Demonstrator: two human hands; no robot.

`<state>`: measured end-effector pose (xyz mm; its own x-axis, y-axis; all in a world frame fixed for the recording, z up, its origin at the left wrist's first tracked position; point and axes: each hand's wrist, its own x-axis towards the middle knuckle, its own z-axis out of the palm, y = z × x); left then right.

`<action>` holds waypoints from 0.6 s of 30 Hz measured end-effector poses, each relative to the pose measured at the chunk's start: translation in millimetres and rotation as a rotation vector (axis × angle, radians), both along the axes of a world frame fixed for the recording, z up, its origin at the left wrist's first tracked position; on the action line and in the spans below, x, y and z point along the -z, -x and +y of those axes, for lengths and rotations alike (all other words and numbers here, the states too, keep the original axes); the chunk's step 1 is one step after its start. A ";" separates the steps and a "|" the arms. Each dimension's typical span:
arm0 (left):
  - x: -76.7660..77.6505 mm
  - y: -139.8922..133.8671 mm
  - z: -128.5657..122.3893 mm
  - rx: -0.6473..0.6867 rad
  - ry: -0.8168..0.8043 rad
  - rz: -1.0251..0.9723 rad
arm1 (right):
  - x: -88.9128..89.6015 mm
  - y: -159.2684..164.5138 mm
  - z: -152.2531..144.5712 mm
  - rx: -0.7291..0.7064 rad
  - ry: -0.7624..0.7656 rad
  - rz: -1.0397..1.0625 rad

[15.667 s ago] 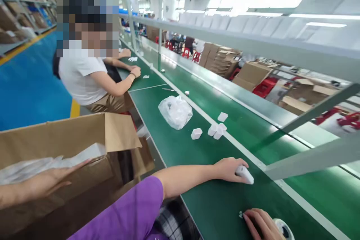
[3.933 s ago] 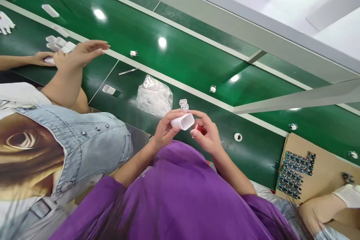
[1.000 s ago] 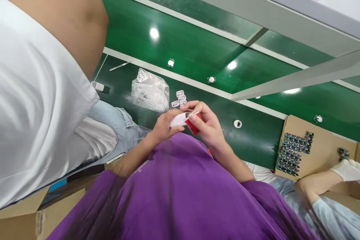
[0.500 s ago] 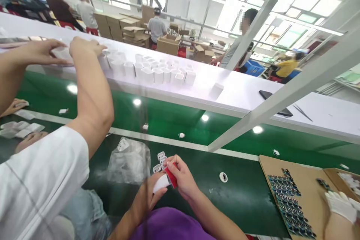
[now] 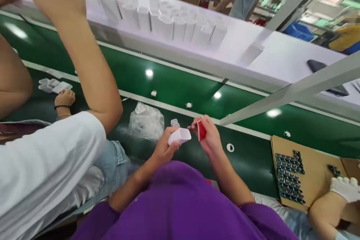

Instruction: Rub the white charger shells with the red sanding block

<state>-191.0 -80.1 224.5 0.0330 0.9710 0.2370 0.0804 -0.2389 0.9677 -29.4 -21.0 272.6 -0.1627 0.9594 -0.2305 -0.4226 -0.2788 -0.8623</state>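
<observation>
My left hand (image 5: 162, 147) is closed around a white hollow plastic housing (image 5: 174, 137), its open end turned to the right. A short gap away, my right hand (image 5: 211, 135) grips a flat red piece (image 5: 201, 131) with a pale edge; its exact kind is not clear. The red piece and the housing do not touch. Just behind the housing lie small white slotted caps (image 5: 174, 122), partly hidden by my left hand. A clear plastic bag (image 5: 150, 125) with white parts lies left of them. To the right of my right hand is a small white ring (image 5: 230, 147).
A co-worker's arm (image 5: 92, 60) reaches across at left. Many white housings (image 5: 180, 26) stand on the raised shelf (image 5: 270, 63). A slanted metal post (image 5: 261, 104) comes down at right. Circuit boards (image 5: 289, 176) lie on cardboard (image 5: 312, 165) near another person's gloved hand (image 5: 347, 188).
My hands have moved apart: the red piece was against the housing's end and is now away to its right. The view has tilted down. The co-worker's raised arm has shifted.
</observation>
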 end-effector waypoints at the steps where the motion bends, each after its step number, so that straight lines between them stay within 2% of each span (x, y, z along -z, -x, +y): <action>1: 2.6 -0.7 0.0 0.017 0.003 -0.071 | -2.1 -1.3 -2.4 -0.006 -0.033 0.010; 3: 6.7 -1.7 -0.9 0.031 0.000 -0.156 | -6.5 -1.6 -9.7 -0.014 -0.132 0.009; 5: 7.9 -1.2 -2.1 0.012 0.006 -0.155 | -10.0 0.4 -17.5 -0.025 -0.246 -0.036; 9: 2.3 2.5 -1.4 -0.030 -0.040 -0.023 | -12.7 6.2 -24.6 -0.115 -0.456 -0.172; 12: -3.4 2.7 1.1 -0.046 -0.199 0.084 | -13.3 11.1 -25.7 -0.159 -0.623 -0.328; 15: -4.6 0.6 1.8 -0.038 -0.376 0.209 | -11.7 17.3 -27.1 -0.064 -0.747 -0.533; 18: -1.0 -0.3 -0.7 -0.020 -0.440 0.335 | -6.8 21.7 -24.6 0.020 -0.745 -0.616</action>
